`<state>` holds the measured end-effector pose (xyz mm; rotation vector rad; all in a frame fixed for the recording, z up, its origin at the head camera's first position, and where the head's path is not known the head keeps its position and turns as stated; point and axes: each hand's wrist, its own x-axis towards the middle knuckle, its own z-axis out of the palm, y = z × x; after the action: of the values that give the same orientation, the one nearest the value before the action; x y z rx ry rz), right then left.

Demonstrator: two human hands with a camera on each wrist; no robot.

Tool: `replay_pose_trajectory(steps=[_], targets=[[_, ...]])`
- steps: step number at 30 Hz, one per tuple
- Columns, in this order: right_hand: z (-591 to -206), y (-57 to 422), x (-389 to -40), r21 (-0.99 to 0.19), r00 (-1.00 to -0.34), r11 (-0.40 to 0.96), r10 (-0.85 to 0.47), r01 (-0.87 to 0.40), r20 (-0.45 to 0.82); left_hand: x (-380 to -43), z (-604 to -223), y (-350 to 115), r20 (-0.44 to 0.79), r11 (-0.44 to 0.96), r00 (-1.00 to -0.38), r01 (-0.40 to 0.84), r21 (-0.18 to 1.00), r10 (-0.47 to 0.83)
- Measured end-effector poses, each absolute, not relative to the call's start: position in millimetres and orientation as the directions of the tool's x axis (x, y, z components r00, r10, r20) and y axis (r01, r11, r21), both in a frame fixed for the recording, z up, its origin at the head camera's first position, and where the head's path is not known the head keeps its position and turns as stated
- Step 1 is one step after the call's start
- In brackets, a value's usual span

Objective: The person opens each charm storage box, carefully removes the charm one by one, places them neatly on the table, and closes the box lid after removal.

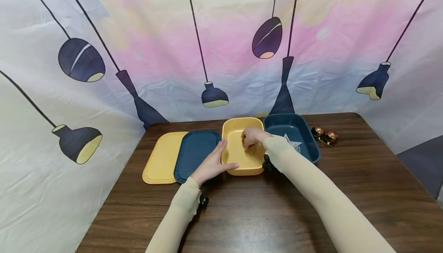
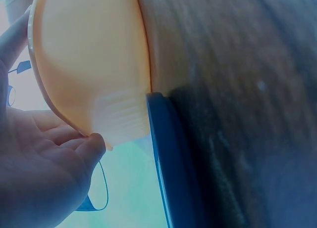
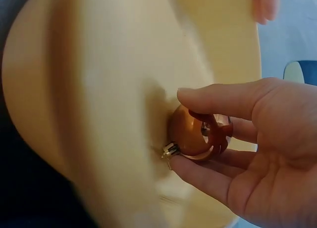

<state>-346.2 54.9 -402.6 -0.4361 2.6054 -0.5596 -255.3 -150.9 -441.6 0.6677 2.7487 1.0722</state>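
Observation:
My right hand (image 1: 255, 136) is inside the yellow box (image 1: 242, 171). In the right wrist view it grips a shiny copper Christmas bauble (image 3: 187, 133) with a gold cap, thumb on one side and fingers on the other, low in the box. The head view hides the bauble behind the fingers. My left hand (image 1: 212, 165) rests at the near left corner of the same box, thumb along the front rim and fingers along the left side. In the left wrist view its fingertips touch the rim and outer wall.
A blue box (image 1: 313, 150) with a silvery star decoration (image 1: 294, 143) inside stands right of the yellow one. More copper baubles (image 1: 324, 135) lie beyond it. Left of the yellow box, a blue lid (image 1: 197, 155) overlaps a yellow lid (image 1: 162, 158) on the wooden table (image 1: 249, 214).

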Motion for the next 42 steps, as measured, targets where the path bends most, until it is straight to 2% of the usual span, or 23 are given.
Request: replay_pose_trajectory(steps=[2,10,18,25,34,42], targets=[[-404,53,-347,-0.414,-0.862,0.88,-0.385,-0.234,-0.33,-256,-442,-151,0.05,0.652,-0.896,0.358,0.668,0.441],[-407,53,-346,-0.401,-0.863,0.878,-0.399,-0.261,-0.311,-255,-442,-151,0.051,0.655,-0.896,0.36,0.664,0.441],[-403,58,-349,-0.473,-0.865,0.836,-0.431,-0.277,-0.256,-254,-443,-151,0.041,0.655,-0.899,0.348,0.67,0.436],[-377,63,-358,-0.509,-0.875,0.8,-0.454,-0.317,-0.168,-254,-443,-151,0.038,0.652,-0.898,0.347,0.674,0.438],[-330,58,-357,-0.624,-0.88,0.703,-0.472,-0.341,-0.05,-254,-444,-153,0.025,0.654,-0.901,0.332,0.679,0.432],[-314,67,-355,-0.667,-0.891,0.666,-0.454,-0.336,-0.004,-254,-441,-151,0.03,0.647,-0.9,0.335,0.685,0.434]])
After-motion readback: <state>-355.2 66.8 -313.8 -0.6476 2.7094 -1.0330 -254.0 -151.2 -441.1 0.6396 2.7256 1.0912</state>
